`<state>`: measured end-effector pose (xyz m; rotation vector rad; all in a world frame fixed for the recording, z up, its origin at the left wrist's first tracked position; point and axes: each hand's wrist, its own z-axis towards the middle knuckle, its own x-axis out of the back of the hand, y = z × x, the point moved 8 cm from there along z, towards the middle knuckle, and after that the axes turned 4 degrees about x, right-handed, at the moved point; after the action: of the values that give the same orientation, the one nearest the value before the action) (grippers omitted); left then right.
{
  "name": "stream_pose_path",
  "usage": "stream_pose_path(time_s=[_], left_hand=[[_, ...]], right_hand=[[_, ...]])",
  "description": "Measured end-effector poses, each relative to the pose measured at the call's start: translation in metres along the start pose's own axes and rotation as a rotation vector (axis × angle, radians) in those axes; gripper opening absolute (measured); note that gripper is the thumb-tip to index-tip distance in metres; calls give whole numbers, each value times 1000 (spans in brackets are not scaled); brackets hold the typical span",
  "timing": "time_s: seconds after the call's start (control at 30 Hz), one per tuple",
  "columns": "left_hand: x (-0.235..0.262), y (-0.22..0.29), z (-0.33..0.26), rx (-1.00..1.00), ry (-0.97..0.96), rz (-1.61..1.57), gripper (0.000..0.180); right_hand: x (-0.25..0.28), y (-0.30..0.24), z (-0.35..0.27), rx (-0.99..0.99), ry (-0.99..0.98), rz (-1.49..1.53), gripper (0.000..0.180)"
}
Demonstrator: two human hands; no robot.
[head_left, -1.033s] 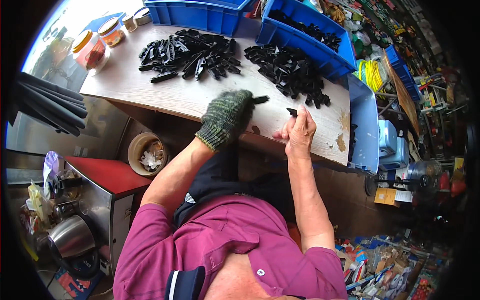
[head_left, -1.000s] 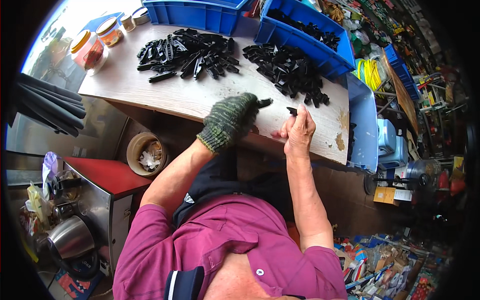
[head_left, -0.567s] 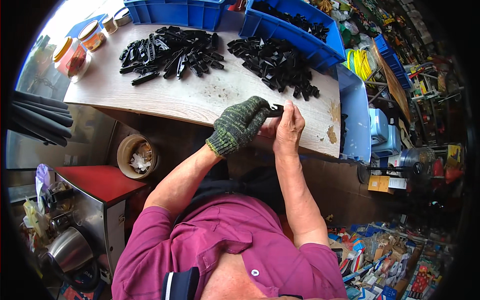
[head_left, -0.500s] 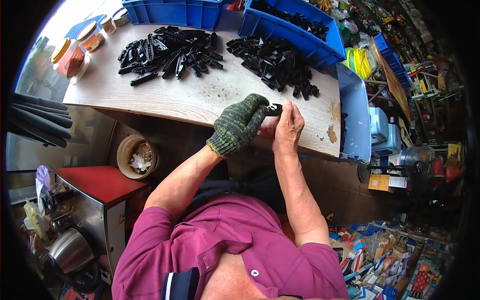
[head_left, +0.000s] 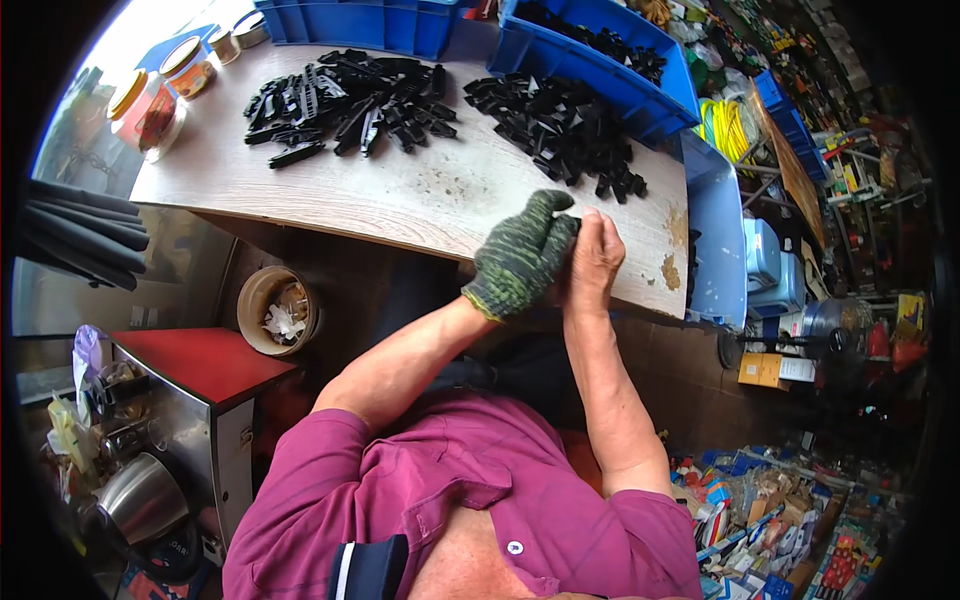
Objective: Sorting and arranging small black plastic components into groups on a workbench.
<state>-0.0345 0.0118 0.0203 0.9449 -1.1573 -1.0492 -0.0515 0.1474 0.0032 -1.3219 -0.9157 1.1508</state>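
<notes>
My left hand (head_left: 522,256), in a dark green knitted glove, is closed and pressed against my bare right hand (head_left: 594,258) over the table's front edge. Between their fingertips is a small black plastic part, now almost wholly covered by the fingers. Beyond my hands lies a pile of short black plastic parts (head_left: 565,125) on the right of the table. To its left is a second pile, of longer black plastic pieces (head_left: 350,105), some with light glints.
The pale wooden table (head_left: 420,195) has worn patches. Behind the piles stand a blue crate (head_left: 360,28) and another blue crate (head_left: 620,85) holding black parts. Jars (head_left: 145,115) line the left edge. A waste bucket (head_left: 250,318) and red-topped cabinet (head_left: 190,362) stand below left.
Both hands have shifted slightly right and closer together. The black part, partly visible between the fingertips before, is now mostly hidden. The whole view has moved a little.
</notes>
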Motion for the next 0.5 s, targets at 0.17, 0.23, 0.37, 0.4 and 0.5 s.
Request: stream_pose_path(time_s=[0.17,0.23,0.37,0.4,0.5], left_hand=[[-4,0,2,-5,-49,43,28],[0,-3,2,11,-46,6,30],[8,7,-5,7,-95,-64,38],[10,8,-7,-47,-83,-75,38],[21,4,-17,-10,-131,-140,38]], right_hand=[[0,-4,5,62,35,-14,35],[-2,-3,6,27,21,13,34],[2,1,6,81,-58,45,26],[3,-1,4,75,-77,52,26],[8,-3,5,-138,-96,26,26]])
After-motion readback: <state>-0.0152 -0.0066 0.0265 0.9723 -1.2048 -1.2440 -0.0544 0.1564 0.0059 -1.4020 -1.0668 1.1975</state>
